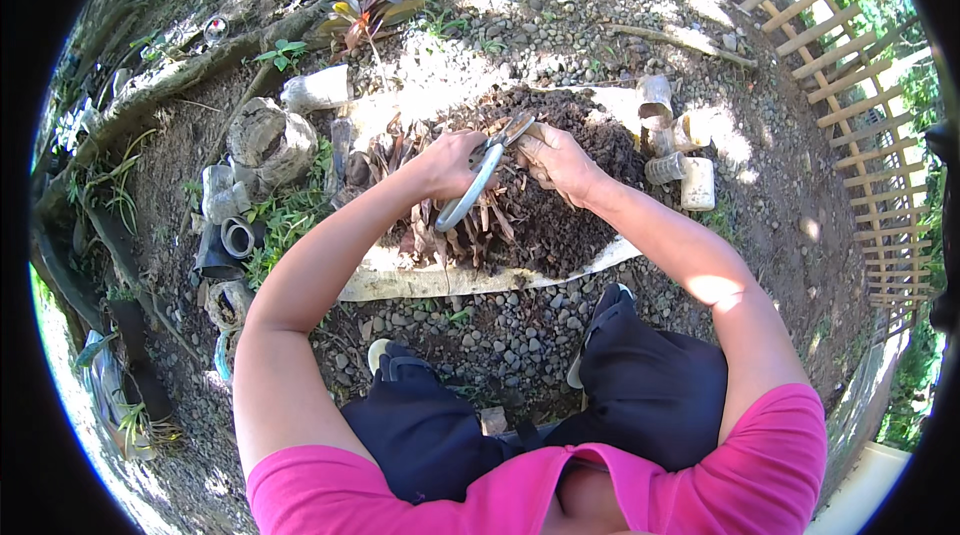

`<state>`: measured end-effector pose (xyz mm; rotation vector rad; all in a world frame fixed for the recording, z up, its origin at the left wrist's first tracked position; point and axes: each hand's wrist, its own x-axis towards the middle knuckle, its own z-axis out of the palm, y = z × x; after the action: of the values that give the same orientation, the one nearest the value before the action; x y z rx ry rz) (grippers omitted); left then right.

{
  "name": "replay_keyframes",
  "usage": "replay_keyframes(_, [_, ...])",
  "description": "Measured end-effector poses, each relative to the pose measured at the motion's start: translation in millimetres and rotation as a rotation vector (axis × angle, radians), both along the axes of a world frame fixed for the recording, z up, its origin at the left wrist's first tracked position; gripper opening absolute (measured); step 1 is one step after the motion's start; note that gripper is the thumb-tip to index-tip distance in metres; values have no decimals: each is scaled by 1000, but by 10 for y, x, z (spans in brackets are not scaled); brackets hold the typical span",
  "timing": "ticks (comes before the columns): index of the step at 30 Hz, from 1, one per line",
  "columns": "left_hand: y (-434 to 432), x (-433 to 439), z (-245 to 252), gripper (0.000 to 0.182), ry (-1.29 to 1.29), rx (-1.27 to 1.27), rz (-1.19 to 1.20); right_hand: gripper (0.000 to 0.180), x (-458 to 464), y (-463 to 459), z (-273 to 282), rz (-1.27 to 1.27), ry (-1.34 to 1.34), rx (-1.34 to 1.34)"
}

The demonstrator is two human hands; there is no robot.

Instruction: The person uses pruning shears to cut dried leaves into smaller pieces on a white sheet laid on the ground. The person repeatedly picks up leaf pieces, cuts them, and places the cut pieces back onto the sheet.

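My left hand (456,160) is closed around what look like pruning shears (472,194) with grey handles. Their metal blades point up and right, reaching the fingers of my right hand (551,160). Those fingers are bent together at the blades; whether they pinch something small cannot be seen. Both hands are above a heap of dark, crumbly soil (585,205) and a bunch of dry brown leaves or stalks (480,224). The heap lies on a pale sheet (420,284), with the dry stuff mostly below my left hand and the soil to the right.
Cut plastic containers (665,167) stand to the right of the sheet. At its left are clear plastic containers (221,194), a hollow log-like pot (271,141) and a black pot (217,254). My feet rest on gravel (487,332). A bamboo fence (855,122) runs along the right.
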<state>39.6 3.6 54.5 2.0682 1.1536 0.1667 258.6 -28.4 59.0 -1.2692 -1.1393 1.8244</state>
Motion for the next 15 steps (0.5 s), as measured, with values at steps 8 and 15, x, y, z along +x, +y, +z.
replay_keyframes(8, [6, 20, 18, 48, 18, 194, -54, 19, 60, 2, -28, 22, -79, 39])
replay_keyframes(15, [-25, 48, -42, 34, 34, 156, -32, 21, 110, 1, 1, 72, -117, 128])
